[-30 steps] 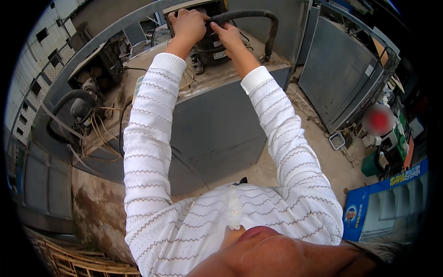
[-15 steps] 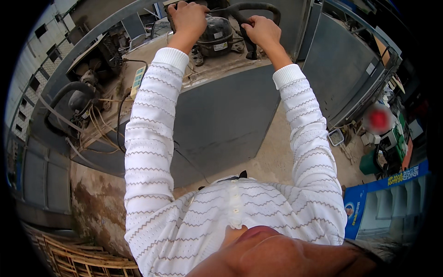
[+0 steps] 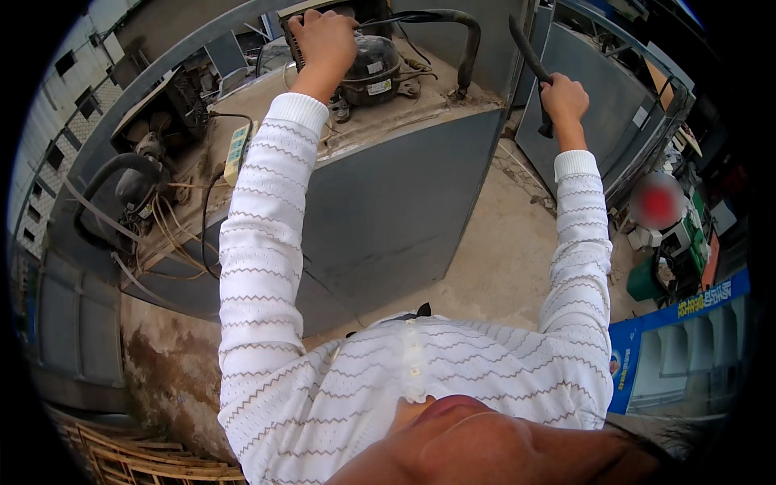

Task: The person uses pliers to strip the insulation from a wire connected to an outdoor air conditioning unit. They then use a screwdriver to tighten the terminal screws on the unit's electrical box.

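My right hand (image 3: 564, 101) is closed around a dark, slightly curved, tube-like piece (image 3: 525, 47), held upright off the right end of the grey cabinet (image 3: 388, 210). Its lower end sticks out below my fist. My left hand (image 3: 325, 42) curls its fingers down at the top of a dark finned unit (image 3: 291, 36), and what they grip is hidden. A bent black hose (image 3: 470, 44) runs from beside that hand over to the cabinet's right corner. Just below it, a black domed compressor (image 3: 372, 71) sits on the dusty cabinet top.
Left of my arm lie a power strip (image 3: 238, 152), another compressor (image 3: 139, 184) with a hose, and loose wires. A grey panel (image 3: 594, 89) leans at the far right. Wooden slats (image 3: 153, 457) lie lower left; a green bin (image 3: 644, 279) and a blue-edged display panel (image 3: 687, 347) stand right.
My right hand has moved right, away from the compressor, carrying the dark tube-like piece clear of the cabinet. The left hand has shifted only slightly.
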Available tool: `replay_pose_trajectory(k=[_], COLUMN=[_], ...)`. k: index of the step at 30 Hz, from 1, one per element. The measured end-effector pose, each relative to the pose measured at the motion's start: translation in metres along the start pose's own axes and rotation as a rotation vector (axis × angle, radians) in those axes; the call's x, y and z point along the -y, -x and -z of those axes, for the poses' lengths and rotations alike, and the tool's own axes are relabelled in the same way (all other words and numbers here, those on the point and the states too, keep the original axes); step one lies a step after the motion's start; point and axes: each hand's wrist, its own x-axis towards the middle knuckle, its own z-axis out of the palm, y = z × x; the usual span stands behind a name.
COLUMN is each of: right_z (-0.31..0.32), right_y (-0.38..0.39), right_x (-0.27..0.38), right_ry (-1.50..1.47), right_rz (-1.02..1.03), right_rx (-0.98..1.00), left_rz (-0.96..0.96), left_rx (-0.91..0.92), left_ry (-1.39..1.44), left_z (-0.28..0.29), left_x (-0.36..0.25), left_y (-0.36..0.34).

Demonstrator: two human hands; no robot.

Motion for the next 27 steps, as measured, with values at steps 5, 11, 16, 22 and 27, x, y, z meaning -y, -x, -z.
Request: replay_pose_trajectory(k=[5,11,16,22,27], right_z=[-0.028,-0.064,-0.078,-0.061,-0.030], right_y=[0.063,0.134,0.133,0.110,0.048], right_x=[-0.138,-0.200,-0.162,-0.074,0.048], right_ry=[-0.032,-0.269,-0.335,-0.436,-0.935], right_rz=[-0.332,-0.378,-0.280,-0.203,-0.002], right_rx=[0.241,0.461,0.661,0.389,0.287], left_rz=[0.010,-0.074,-0.237,-0.245,-0.224], left_rx=[0.098,-0.058,-0.203,-0.164,0.164], left_ry=[-0.052,0.093,0.164,0.270,0.140], left_z=[0.008,-0.001,-0.023,0.006,-0.010], left_x=[-0.010,-0.037,-0.069,-0.085,-0.075], left_y=[-0.006,-0.021,-0.032,-0.045,-0.074])
